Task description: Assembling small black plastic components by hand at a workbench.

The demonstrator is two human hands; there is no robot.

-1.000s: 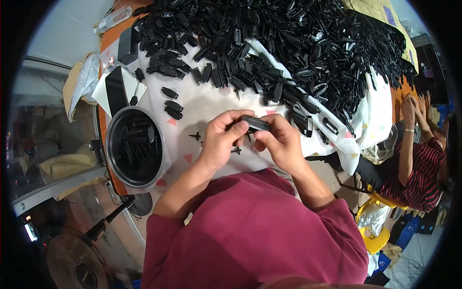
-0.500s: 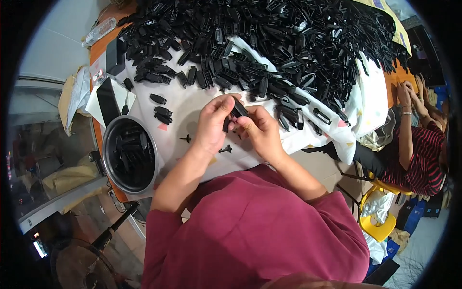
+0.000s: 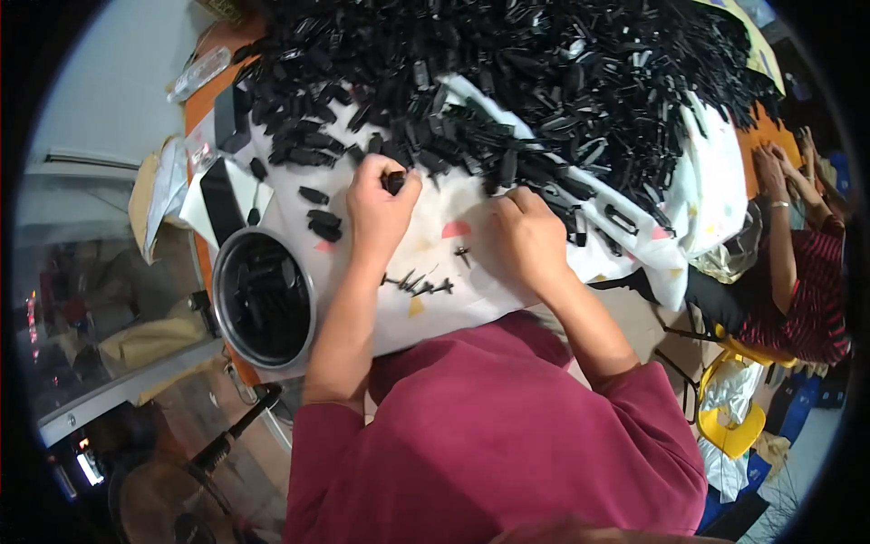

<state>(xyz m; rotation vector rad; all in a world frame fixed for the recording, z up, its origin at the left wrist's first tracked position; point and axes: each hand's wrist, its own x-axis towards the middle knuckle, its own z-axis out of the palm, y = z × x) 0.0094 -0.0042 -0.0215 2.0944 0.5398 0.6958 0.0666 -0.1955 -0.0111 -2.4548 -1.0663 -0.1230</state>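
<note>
My left hand [image 3: 376, 208] is closed around a small black plastic piece [image 3: 393, 182], whose end shows between thumb and fingers. Over at the near edge of the heap, my right hand [image 3: 533, 238] is bent downward with its fingers curled together; its fingertips are hidden, so what they hold, if anything, cannot be made out. A large heap of black plastic parts [image 3: 426, 109] covers the far side of the white cloth [image 3: 362, 317]. Between my forearms lie several small black pronged pieces [image 3: 419, 285]. Left of my left hand are a few oblong black parts [image 3: 323, 224].
A round metal bowl [image 3: 220, 313] holding black parts stands at the table's left edge. Behind it are a black phone-like slab [image 3: 218, 201] and a clear plastic bottle [image 3: 199, 74]. At right sits another person in a striped shirt [image 3: 797, 304], near a yellow stool [image 3: 725, 435].
My hands have come apart. The left moved up and left with a black piece, and the right moved right to the heap's edge. The small pronged pieces now show between them.
</note>
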